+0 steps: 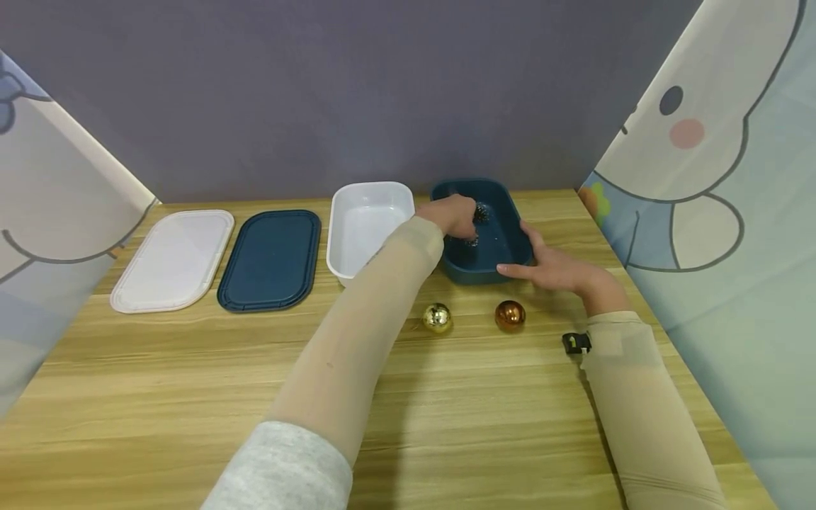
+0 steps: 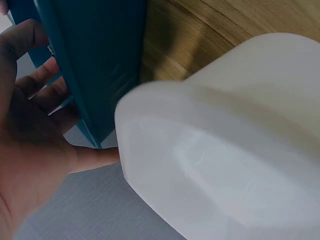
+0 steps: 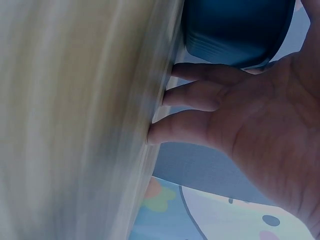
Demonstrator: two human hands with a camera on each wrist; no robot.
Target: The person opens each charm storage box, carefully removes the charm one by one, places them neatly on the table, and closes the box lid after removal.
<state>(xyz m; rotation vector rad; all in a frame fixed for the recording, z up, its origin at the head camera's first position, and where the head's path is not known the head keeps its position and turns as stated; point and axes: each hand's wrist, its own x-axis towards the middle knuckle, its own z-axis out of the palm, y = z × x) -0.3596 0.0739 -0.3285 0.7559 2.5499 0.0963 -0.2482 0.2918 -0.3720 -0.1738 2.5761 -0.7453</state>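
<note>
My left hand (image 1: 454, 214) reaches down into the dark blue container (image 1: 455, 273), crossing above the white container's right side. Its thumb and fingers close on a small dark pine cone with pale tips (image 1: 471, 241), mostly covered by the fingertips. A second such pine cone (image 1: 482, 212) lies inside, right of the hand. In the left wrist view, the little finger sticks out past the white container (image 2: 150, 145). My right hand (image 1: 557, 269) steadies the blue container's near right corner, thumb along the front wall. Its other fingers (image 3: 185, 126) extend straight, with tips by the tabletop.
A shiny gold ball (image 1: 437, 318) and a copper ball (image 1: 510, 316) sit on the wooden table (image 1: 484, 425) in front of the blue container. Further left lie a dark blue lid (image 1: 270, 260) and a white lid (image 1: 173, 261). A grey wall (image 1: 357, 92) stands behind.
</note>
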